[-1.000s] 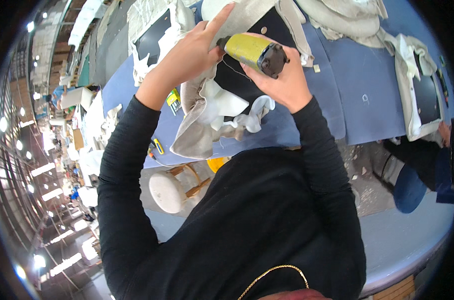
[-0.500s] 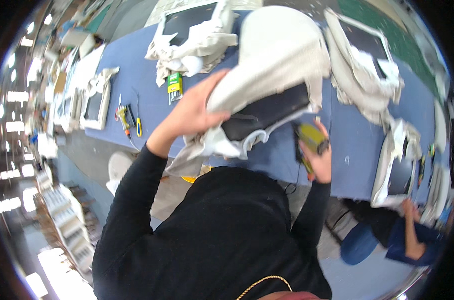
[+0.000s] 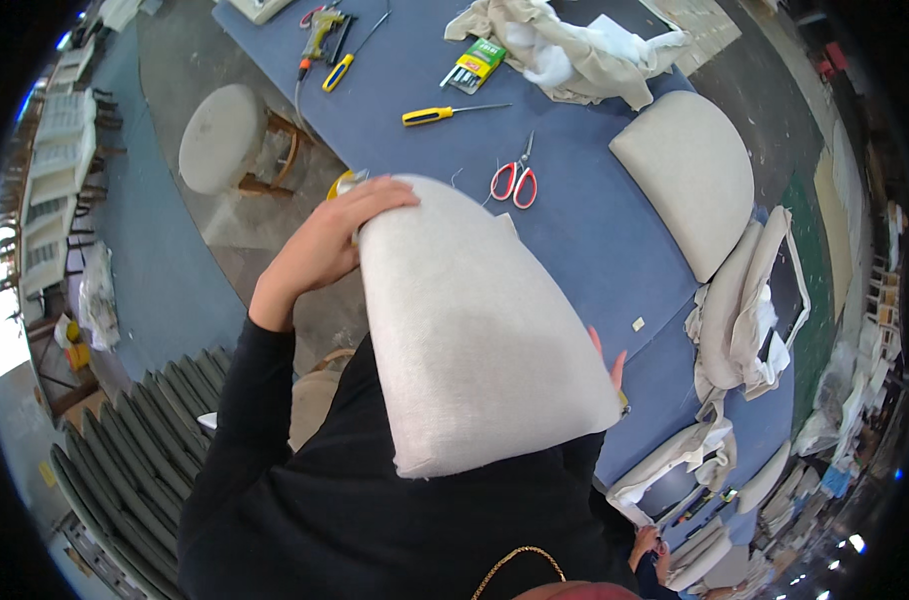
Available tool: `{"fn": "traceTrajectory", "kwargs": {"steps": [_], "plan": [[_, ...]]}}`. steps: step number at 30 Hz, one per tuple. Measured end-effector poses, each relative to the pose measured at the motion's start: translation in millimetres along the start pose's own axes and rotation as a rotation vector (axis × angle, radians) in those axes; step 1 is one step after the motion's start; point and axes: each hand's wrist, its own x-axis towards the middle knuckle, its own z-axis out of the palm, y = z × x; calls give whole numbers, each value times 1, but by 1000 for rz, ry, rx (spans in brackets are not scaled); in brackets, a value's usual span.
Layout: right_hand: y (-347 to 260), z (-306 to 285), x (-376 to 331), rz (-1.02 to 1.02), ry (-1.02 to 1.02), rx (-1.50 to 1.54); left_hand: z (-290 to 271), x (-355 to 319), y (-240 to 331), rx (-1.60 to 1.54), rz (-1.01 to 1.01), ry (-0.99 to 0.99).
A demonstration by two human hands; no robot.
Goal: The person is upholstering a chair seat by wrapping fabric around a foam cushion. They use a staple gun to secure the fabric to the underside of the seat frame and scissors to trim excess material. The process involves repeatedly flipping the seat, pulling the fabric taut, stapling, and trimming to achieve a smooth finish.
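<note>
A beige fabric-covered seat cushion [image 3: 475, 330], rounded at one end, is held up in front of my torso with its smooth face showing. My left hand [image 3: 340, 235] grips its upper left edge, fingers bent over the fabric and the thumb hidden. My right hand [image 3: 616, 368] is mostly behind the cushion's right edge; only some finger ends show. A small yellow piece of the staple gun [image 3: 625, 403] peeks out beside those fingers, while the rest of it is hidden. The cushion's underside cannot be seen.
On the blue-covered table [image 3: 575, 240] lie red-handled scissors [image 3: 516, 184], a yellow-handled screwdriver [image 3: 430, 116], a green box [image 3: 478, 62] and another cushion [image 3: 690, 185]. Partly covered seats [image 3: 760, 310] line the right side, near a co-worker's hands [image 3: 647, 548]. A round stool [image 3: 223, 140] stands left.
The cushion has been turned over, from its dark underside to its smooth fabric face, and brought nearer my body. The staple gun, seen in my right hand before, is now mostly hidden. The view has swung round.
</note>
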Motion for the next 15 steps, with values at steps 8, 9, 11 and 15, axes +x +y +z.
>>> {"fn": "traceTrajectory", "kwargs": {"steps": [8, 9, 11, 15], "plan": [[-60, 116, -19, -119, -189, -472, 33, 82, -39, 46, 205, 306], [-64, 104, -19, -136, -154, -564, 45, 95, -56, 40, 241, 347], [-66, 51, -7, -161, -93, -739, 70, 102, -104, 118, 21, 294], [-77, -47, 38, -100, 205, -992, 141, 65, -194, -132, -527, 117]]}}
